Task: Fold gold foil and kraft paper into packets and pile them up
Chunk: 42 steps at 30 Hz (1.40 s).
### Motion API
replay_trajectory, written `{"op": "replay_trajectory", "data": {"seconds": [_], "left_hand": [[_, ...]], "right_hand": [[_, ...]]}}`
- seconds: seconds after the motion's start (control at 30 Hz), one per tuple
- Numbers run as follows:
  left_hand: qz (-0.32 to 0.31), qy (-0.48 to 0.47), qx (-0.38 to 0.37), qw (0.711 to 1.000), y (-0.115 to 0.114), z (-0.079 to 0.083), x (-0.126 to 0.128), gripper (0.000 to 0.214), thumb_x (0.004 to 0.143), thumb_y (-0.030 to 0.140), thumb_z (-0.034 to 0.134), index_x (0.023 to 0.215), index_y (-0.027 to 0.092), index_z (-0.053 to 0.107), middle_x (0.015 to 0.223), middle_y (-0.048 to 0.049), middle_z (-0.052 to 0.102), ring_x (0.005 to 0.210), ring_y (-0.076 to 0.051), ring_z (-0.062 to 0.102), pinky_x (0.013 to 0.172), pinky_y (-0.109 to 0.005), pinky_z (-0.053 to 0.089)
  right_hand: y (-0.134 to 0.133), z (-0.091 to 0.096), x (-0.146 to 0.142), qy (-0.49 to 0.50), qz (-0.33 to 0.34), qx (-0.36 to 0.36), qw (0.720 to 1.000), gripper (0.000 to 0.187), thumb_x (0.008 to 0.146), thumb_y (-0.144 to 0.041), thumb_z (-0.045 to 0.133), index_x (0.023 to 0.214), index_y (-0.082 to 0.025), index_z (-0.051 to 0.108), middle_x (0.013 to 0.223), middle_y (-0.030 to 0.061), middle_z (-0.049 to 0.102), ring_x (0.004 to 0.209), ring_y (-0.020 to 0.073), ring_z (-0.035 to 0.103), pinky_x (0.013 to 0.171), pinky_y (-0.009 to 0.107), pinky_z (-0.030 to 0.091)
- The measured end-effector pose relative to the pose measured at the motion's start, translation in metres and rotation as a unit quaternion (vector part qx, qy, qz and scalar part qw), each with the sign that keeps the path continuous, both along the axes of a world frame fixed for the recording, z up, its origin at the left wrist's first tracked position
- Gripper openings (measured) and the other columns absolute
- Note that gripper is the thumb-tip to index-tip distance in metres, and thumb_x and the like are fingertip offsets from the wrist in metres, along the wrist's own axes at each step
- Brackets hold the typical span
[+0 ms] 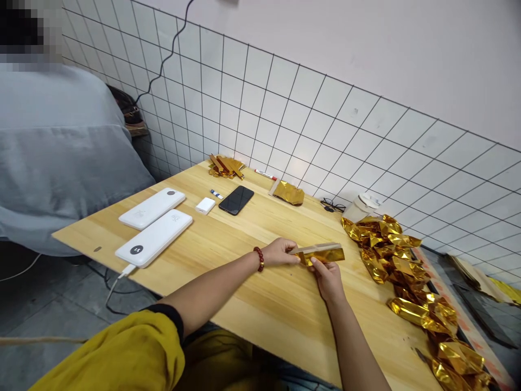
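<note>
Between my two hands is a folded strip of gold foil paper [325,254] with a dull beige edge along its top. My left hand [281,252], with a red bead bracelet at the wrist, pinches the strip's left end. My right hand [329,278] grips its lower edge near the middle, thumb on the gold face. Both hands are just over the wooden table [252,293]. To their right lies a long heap of folded gold foil pieces [391,260]. Beyond them, toward the wall, is a stack of gold foil paper [288,193].
Two white power banks [157,236], a small white case [205,205] and a black phone [236,200] lie on the left half. Gold strips [226,166], a marker [265,174], glasses [332,205] and a white cup [361,207] stand along the wall. A person [61,157] sits at left.
</note>
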<state>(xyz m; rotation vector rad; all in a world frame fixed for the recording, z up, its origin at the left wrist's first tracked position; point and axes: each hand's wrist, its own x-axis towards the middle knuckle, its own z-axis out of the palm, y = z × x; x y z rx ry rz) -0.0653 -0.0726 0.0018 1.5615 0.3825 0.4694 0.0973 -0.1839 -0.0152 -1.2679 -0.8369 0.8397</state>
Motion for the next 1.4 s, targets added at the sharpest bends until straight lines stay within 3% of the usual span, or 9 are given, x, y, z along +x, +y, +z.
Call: {"op": "replay_trajectory", "data": {"seconds": [0.1,0.27,0.37,0.5,0.67,0.83,1.0,1.23,1.4], "left_hand": [[0.022,-0.021,-0.053,0.998,0.002,0.005,-0.002,0.032,0.059,0.039,0.075,0.065,0.015,0.054,0.06,0.0045,0.05,0.057,-0.009,0.045,0.054,-0.021,0.033],[0.04,-0.045,-0.081,0.995,0.008,0.001,0.0,0.041,0.062,0.049,0.075,0.073,0.012,0.063,0.069,-0.0004,0.059,0.065,-0.011,0.052,0.063,-0.024,0.039],[0.104,-0.063,-0.098,0.988,0.012,-0.004,0.003,0.041,0.061,0.05,0.076,0.071,0.012,0.062,0.066,0.0004,0.058,0.063,-0.011,0.051,0.063,-0.024,0.039],[0.158,-0.059,-0.094,0.981,0.016,-0.008,0.004,0.036,0.064,0.046,0.073,0.072,0.013,0.06,0.065,0.0017,0.056,0.061,-0.01,0.051,0.061,-0.024,0.039],[0.126,-0.039,-0.055,0.99,0.016,-0.009,0.002,0.032,0.065,0.041,0.071,0.07,0.012,0.059,0.064,0.0025,0.054,0.059,-0.009,0.047,0.057,-0.022,0.034],[0.115,-0.016,-0.014,0.993,0.014,-0.007,0.001,0.033,0.064,0.042,0.071,0.065,0.013,0.056,0.06,0.004,0.051,0.056,-0.008,0.044,0.054,-0.021,0.03],[0.122,-0.016,-0.011,0.992,0.011,-0.002,0.001,0.033,0.065,0.043,0.069,0.063,0.014,0.054,0.06,0.0038,0.05,0.057,-0.008,0.044,0.053,-0.021,0.031],[0.096,0.008,0.089,0.991,0.009,-0.007,0.001,0.031,0.069,0.04,0.065,0.06,0.015,0.052,0.057,0.005,0.044,0.055,-0.008,0.039,0.05,-0.021,0.027],[0.093,-0.031,0.017,0.995,0.009,-0.008,0.003,0.033,0.066,0.043,0.071,0.066,0.013,0.058,0.061,0.0032,0.052,0.056,-0.008,0.046,0.054,-0.021,0.034]], "right_hand": [[0.001,0.002,0.001,0.027,-0.028,0.025,0.999,0.025,0.063,-0.034,0.082,0.076,-0.02,0.067,0.063,-0.0006,0.063,0.053,0.011,0.05,0.05,0.025,0.042],[-0.001,0.002,-0.002,0.023,0.012,-0.002,1.0,0.025,0.062,-0.03,0.082,0.08,-0.021,0.066,0.069,-0.0006,0.064,0.056,0.0122,0.052,0.055,0.027,0.045],[-0.002,0.001,0.001,0.028,0.051,0.017,0.998,0.019,0.064,-0.028,0.079,0.075,-0.021,0.066,0.067,-0.0007,0.063,0.061,0.0131,0.055,0.061,0.029,0.047],[0.0,0.003,0.008,0.069,0.026,0.044,0.996,0.017,0.069,-0.03,0.075,0.084,-0.023,0.068,0.07,-0.0013,0.062,0.066,0.0131,0.057,0.066,0.029,0.049],[0.002,0.004,0.011,0.12,0.001,0.043,0.992,0.028,0.069,-0.037,0.077,0.093,-0.024,0.071,0.079,0.0,0.066,0.064,0.0106,0.055,0.064,0.026,0.048],[0.0,0.004,0.01,0.099,0.021,0.047,0.994,0.031,0.07,-0.037,0.077,0.098,-0.024,0.071,0.069,-0.0014,0.061,0.063,0.0109,0.053,0.064,0.024,0.046],[-0.001,0.005,0.01,0.07,0.02,0.056,0.996,0.027,0.071,-0.036,0.073,0.095,-0.023,0.07,0.069,-0.0008,0.06,0.063,0.0118,0.052,0.062,0.025,0.044],[0.002,0.002,0.009,0.0,-0.047,0.028,0.998,0.022,0.066,-0.031,0.076,0.081,-0.019,0.068,0.063,-0.0027,0.058,0.055,0.0096,0.048,0.057,0.024,0.04],[0.002,0.002,0.009,0.021,-0.053,0.025,0.998,0.029,0.063,-0.026,0.076,0.089,-0.02,0.067,0.062,-0.0041,0.059,0.049,0.0077,0.047,0.052,0.022,0.039]]}}
